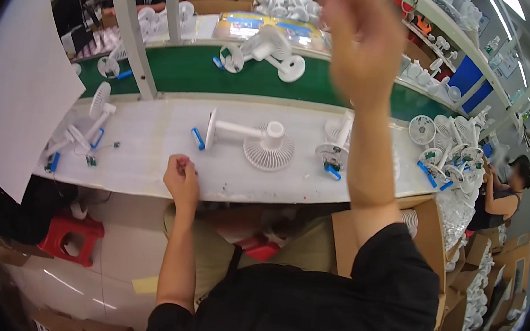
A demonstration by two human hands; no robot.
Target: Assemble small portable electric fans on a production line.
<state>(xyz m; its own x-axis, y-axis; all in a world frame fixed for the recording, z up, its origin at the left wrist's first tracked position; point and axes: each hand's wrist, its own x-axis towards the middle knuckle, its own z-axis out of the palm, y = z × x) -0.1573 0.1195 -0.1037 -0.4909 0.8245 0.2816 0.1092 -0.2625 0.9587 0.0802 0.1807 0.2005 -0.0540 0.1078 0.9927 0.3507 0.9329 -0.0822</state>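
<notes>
Directly before me a white desk fan [268, 150] lies on its side on the white worktop, its round base raised on edge at the left. A blue cylindrical battery [198, 138] sits beside that base. My left hand [183, 179] is at the worktop's front edge, near the battery, with curled fingers; whatever they may hold is hidden. High over the green conveyor belt, my right hand [365, 40] is raised and smeared by motion, so its fingers cannot be read. Under my right forearm lies another fan [334, 148] with an opened base and a blue battery, partly covered.
Fan parts [81, 130] lie at the worktop's left. Several fans [451, 146] are heaped at its right end. On the green belt [191, 70] rests another fan [267, 52]. A metal post [131, 28] rises at the left. A cardboard box [425, 237] stands by my right side.
</notes>
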